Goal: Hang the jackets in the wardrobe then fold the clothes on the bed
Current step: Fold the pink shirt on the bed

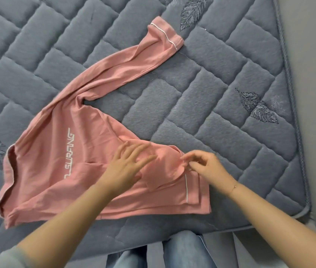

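Bare quilted bed point(221, 105) surface lies open along the right edge and toward the far right corner, between the pink trousers point(60, 161) and the piped border. The trousers occupy the middle: the waist end nears the left edge, one leg reaches toward the far side, and the other leg, doubled over, lies along the near edge. The left hand point(128, 167), its fingers spread flat, and the right hand point(205, 167), pinching a fold of cloth, both cover the doubled leg. Free surface also borders the far-left area beyond the upper leg.
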A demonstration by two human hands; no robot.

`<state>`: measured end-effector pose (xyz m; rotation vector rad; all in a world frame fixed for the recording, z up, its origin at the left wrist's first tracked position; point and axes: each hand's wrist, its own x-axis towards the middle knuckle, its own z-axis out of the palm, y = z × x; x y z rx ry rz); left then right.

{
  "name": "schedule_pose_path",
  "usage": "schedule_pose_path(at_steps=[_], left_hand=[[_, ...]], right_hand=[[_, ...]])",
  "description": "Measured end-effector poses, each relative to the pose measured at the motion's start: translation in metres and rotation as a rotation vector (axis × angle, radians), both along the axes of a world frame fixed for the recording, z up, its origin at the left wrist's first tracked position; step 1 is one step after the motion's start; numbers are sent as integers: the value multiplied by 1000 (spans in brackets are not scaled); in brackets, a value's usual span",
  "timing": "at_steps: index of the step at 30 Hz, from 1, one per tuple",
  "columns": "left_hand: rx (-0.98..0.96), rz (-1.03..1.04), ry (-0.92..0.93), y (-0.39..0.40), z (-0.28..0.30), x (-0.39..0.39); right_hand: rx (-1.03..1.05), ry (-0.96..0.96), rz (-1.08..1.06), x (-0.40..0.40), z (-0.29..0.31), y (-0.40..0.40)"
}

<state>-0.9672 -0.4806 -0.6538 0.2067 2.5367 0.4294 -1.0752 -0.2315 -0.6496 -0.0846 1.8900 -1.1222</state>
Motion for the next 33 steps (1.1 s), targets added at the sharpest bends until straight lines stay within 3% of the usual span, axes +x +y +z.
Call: schedule_pose_path(at_steps=[1, 3, 9, 14, 18, 21, 24, 30, 33], left_hand=[[11, -45, 3, 11, -2, 3], [52, -77, -9, 27, -4, 6], [301, 122, 175, 34, 5, 3], [413, 59, 121, 11, 33, 25], [401, 137, 22, -6, 44, 39], [434, 189, 9, -8, 49, 48], [483, 334, 18, -7, 54, 51], [585, 430, 165, -6, 61, 24], [612, 422, 199, -3, 66, -2]], right_hand=[[46, 76, -112, -6, -5, -1], [101, 192, -140, -19, -12, -6], [-47, 336, 621, -43, -19, -47], [86, 178, 1023, -53, -17, -63], [134, 292, 1206, -50, -10, -51], [85, 323, 1173, -47, -8, -33], [54, 289, 1005, -45, -9, -13], [-17, -144, 355, -39, -14, 19], [-53, -232, 203, -33, -18, 22]])
